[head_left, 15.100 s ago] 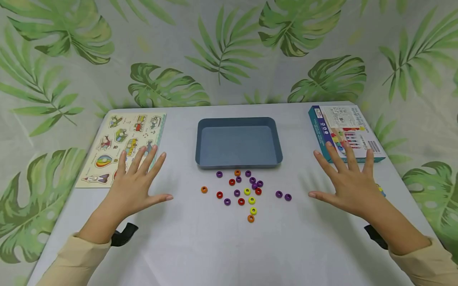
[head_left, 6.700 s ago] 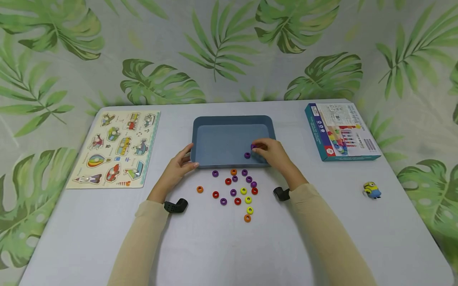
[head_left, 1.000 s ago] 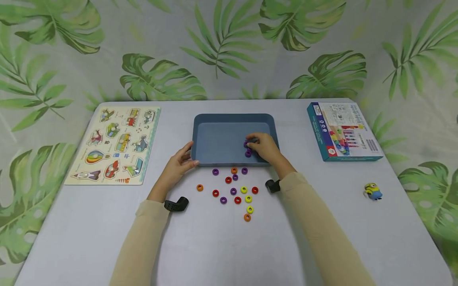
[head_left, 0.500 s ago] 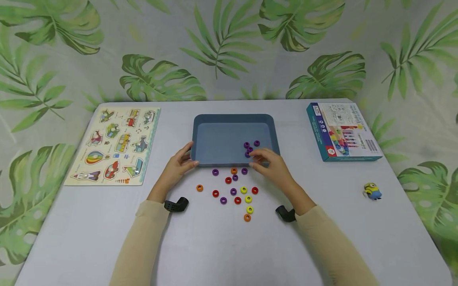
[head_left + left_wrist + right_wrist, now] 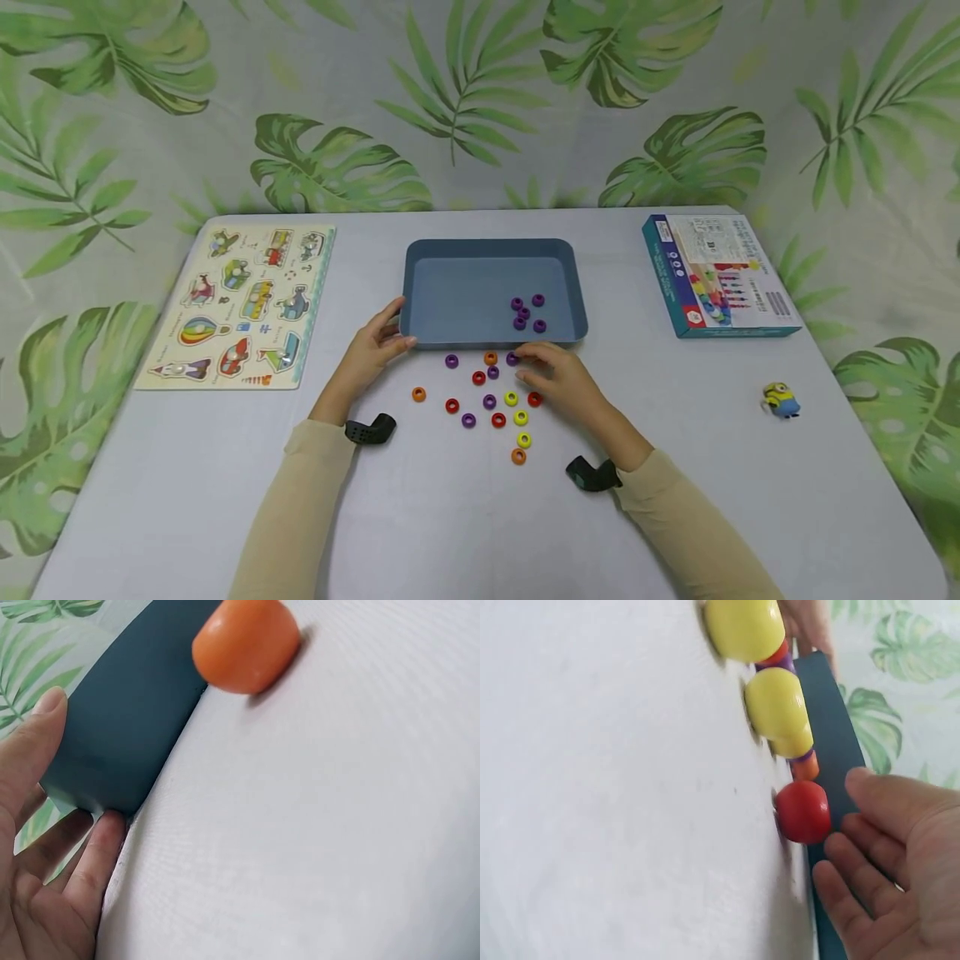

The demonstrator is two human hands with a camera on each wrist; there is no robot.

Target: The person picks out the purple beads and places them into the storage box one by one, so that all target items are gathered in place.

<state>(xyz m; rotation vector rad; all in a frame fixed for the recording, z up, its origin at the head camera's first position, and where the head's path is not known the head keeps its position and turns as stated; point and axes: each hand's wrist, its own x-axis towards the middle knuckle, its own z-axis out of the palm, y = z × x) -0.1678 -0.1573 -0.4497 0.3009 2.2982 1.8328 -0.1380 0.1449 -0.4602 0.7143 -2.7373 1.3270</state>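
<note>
The blue-grey tray [image 5: 465, 300] stands at the middle of the table, with several purple beads [image 5: 538, 300] lying in its right part. My left hand [image 5: 367, 354] holds the tray's front left corner; in the left wrist view its thumb and fingers [image 5: 97, 859] lie against the tray's walls. Just in front of the tray, my right hand [image 5: 566, 383] reaches to a purple bead [image 5: 512, 359], thumb and forefinger apart. A red bead [image 5: 802, 812] sits close to that hand. Whether the fingertips touch the purple bead is hard to tell.
Loose red, yellow [image 5: 521, 417], orange [image 5: 418, 394] and purple beads lie in front of the tray. At the left is a picture puzzle board [image 5: 240, 308]; at the right are a teal box [image 5: 723, 279] and a small yellow and blue figure [image 5: 782, 401].
Several purple beads have passed from the table into the tray. In the last second my right hand let go of one there and came back to the front edge. My left hand stays put.
</note>
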